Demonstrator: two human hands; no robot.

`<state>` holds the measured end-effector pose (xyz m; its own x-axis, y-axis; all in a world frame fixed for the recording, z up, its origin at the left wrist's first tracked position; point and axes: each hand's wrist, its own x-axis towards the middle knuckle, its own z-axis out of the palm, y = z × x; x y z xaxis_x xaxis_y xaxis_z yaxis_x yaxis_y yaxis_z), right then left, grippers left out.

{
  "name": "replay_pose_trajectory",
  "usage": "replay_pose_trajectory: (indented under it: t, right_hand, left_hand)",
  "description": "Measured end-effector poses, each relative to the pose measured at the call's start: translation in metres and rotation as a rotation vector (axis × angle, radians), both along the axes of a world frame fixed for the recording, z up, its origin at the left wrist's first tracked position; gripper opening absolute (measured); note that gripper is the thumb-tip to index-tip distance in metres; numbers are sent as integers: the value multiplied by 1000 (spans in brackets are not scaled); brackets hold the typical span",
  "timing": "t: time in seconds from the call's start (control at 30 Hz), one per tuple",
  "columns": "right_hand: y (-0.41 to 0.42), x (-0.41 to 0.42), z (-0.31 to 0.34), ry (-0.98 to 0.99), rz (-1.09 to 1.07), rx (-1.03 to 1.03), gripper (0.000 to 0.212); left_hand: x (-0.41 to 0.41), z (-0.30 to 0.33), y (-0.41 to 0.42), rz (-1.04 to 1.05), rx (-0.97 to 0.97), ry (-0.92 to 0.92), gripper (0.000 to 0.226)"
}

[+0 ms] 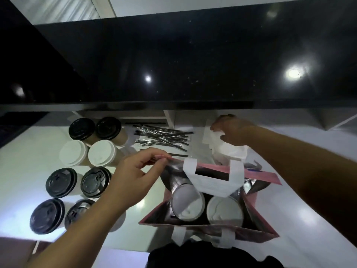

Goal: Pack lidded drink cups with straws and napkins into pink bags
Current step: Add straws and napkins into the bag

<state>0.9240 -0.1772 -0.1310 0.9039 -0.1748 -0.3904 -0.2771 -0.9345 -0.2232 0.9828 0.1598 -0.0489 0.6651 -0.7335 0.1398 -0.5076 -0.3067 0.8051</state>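
An open pink bag with white handles stands on the white counter in front of me. Inside it sit two white-lidded cups, side by side. My left hand pinches the bag's far left rim corner. My right hand reaches past the bag to the stack of white napkins and curls its fingers on the top ones. Wrapped black straws lie in a pile behind the bag. Several lidded cups, with black or white lids, stand in rows at the left.
A black glossy shelf overhangs the back of the white counter, close above the straws and napkins. My left forearm crosses over the nearest black-lidded cups. A dark garment shows at the bottom edge.
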Motion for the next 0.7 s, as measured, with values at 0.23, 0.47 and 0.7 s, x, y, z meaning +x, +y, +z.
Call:
replay_pose_trajectory:
  t: [0.23, 0.47, 0.7]
  right_hand:
    - [-6, 11, -14, 21, 173, -162, 68]
    - [-12, 16, -17, 49, 197, -149, 63]
    - [-13, 21, -20, 92, 162, -109, 57]
  left_hand:
    - [0, 3, -8, 11, -36, 66, 26]
    - [-1, -3, -7, 48, -45, 134, 21]
    - [-1, -4, -6, 46, -36, 144, 19]
